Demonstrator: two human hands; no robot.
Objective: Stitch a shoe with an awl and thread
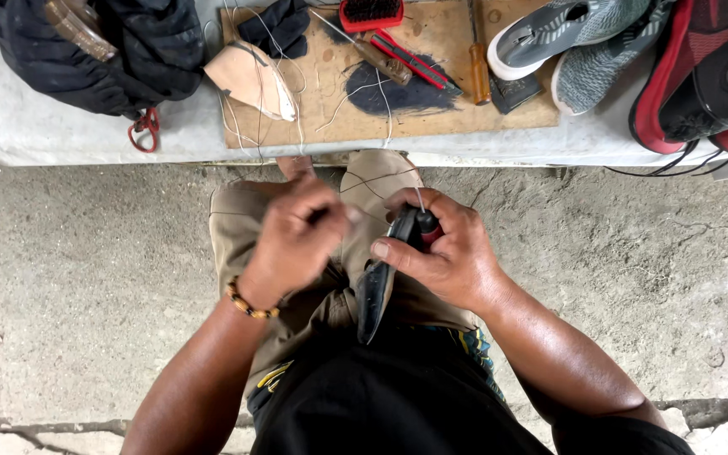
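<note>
A black shoe (375, 295) stands on edge between my knees, its sole facing me. My right hand (444, 248) is closed around its upper end, thumb pressed on the sole, with a red-handled tool (428, 226) tucked in the grip. A pale thread (419, 198) runs up from there towards the bench. My left hand (295, 236) is fisted just left of the shoe, fingers pinched together, apparently on the thread; it is blurred. A beaded bracelet (250, 302) circles that wrist.
A low bench (86, 126) carries a wooden board (431, 101) with a tan insole (253, 77), loose thread, a red brush (371, 13), a screwdriver (479, 67) and a dark patch (402, 93). Grey sneakers (583, 42), red-black shoes (705, 76) and a dark jacket (103, 50) lie there. Concrete floor lies below.
</note>
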